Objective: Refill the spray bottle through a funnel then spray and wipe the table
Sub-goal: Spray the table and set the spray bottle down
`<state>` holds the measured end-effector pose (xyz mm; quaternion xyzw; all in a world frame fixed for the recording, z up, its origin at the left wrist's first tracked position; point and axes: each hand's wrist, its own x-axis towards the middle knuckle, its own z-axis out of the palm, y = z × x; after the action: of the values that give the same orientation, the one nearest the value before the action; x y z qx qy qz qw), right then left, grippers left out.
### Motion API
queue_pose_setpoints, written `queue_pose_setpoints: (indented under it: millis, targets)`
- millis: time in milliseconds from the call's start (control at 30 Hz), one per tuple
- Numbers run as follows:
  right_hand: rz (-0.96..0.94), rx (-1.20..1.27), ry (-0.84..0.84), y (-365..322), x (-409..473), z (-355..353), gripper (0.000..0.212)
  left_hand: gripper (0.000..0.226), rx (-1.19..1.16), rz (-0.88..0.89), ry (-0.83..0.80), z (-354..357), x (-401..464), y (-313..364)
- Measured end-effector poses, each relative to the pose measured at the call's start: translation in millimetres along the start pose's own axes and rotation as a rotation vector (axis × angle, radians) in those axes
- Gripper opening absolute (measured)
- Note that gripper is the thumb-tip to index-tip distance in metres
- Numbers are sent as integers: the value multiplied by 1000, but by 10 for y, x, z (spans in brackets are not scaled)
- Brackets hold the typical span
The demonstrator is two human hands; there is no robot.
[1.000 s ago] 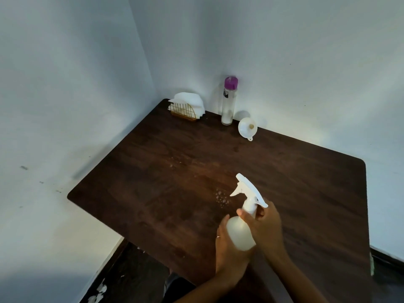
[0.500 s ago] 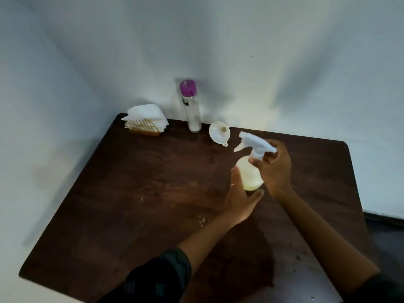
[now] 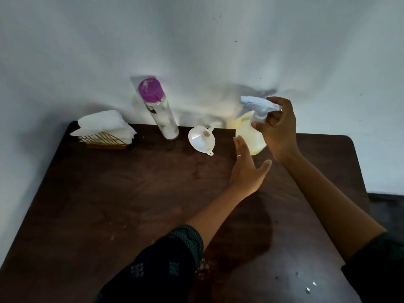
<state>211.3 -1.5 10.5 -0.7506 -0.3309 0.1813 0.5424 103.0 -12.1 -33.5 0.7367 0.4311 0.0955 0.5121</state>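
Gripping the spray bottle [image 3: 251,136] by its neck and white trigger head, right hand [image 3: 278,127] at about 1 o'clock from table centre, fingers and thumb curled round the neck just under the nozzle. Bottle pale and translucent, tilted a little, nozzle pointing toward 10 o'clock, base low over the far edge of the dark wooden table [image 3: 109,193]; whether touching the tabletop or just above it, cannot tell. Left hand [image 3: 247,171] at 6 o'clock of the bottle, fingers straight and together, thumb spread wide toward 3 o'clock, fingertips against or just beside the bottle's lower left side, gripping nothing; thin ring on one finger. Patterned dark sleeve [image 3: 166,265] on the left forearm.

White funnel [image 3: 201,139] lying tipped on the tabletop just beside the bottle at its 9 o'clock, wide mouth toward the camera. Tall clear bottle with purple cap [image 3: 157,110] upright at 10 o'clock of the funnel, close to the wall, some white contents at its bottom. Gold wire holder with white napkins [image 3: 105,130] near the far left corner, at 9 o'clock of the tall bottle. Few droplets [image 3: 308,285] glinting on the tabletop near the right front edge.
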Motion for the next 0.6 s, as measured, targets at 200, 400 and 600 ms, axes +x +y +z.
queue_pose_setpoints:
  millis: [200,400,600]
  targets:
    - [0,52,5,114,-18,-7,60,96,-1,7,54,98,1,28]
    - [34,58,-54,97,-75,-101,77,95,50,-22,37,6,-84,96]
    - [164,-14,-51,39,-377,-399,68,83,2,-6,77,-111,-446,144]
